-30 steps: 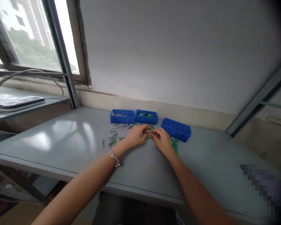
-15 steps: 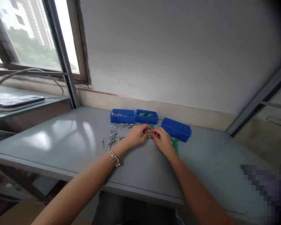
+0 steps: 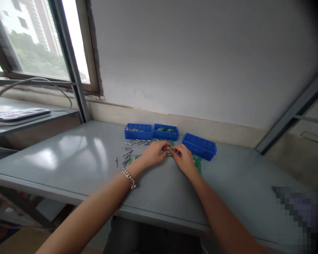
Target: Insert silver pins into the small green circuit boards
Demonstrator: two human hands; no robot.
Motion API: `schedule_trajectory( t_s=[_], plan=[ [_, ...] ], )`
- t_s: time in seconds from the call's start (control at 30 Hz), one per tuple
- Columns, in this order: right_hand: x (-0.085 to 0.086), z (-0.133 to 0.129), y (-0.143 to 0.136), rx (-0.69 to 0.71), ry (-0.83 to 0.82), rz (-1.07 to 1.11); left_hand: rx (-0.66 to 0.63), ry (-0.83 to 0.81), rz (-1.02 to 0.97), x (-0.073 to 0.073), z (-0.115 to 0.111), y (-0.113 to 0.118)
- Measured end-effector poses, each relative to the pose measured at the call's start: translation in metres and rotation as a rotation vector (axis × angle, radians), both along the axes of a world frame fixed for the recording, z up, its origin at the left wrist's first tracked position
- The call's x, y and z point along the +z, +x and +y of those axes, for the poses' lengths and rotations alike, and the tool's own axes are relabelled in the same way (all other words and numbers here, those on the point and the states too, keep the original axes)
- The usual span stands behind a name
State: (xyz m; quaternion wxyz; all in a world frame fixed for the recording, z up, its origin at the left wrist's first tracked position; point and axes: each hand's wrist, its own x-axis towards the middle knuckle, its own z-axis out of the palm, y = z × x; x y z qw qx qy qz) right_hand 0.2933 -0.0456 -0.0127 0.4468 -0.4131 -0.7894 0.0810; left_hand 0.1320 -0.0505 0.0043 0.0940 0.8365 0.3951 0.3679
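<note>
My left hand point(image 3: 157, 151) and my right hand point(image 3: 183, 157) meet over the middle of the grey table point(image 3: 159, 187), fingertips pinched close together. Between them is something small and thin, too small to name. Green plastic bags point(image 3: 197, 164) lie beside and under the hands. Left of my left hand, several metal pins point(image 3: 126, 157) are scattered. Behind the hands, one blue bin point(image 3: 138, 135) holds small metal pieces and another blue bin point(image 3: 165, 135) holds green items. A third blue bin point(image 3: 199, 147) is angled behind my right hand.
A white device point(image 3: 21, 115) rests on a shelf at the left, below a window point(image 3: 34, 42). Metal uprights stand at both sides, with a wall behind the table. A blurred, pixelated object point(image 3: 302, 211) lies at the right edge.
</note>
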Motion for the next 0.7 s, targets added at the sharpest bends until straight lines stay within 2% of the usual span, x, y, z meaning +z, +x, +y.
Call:
schedule_trajectory(
  t_s=[0.7],
  plan=[
    [-0.0002, -0.0001, -0.0005, -0.009, 0.003, -0.007, 0.067, 0.033, 0.091, 0.0008, 0.0019, -0.0026]
  ],
)
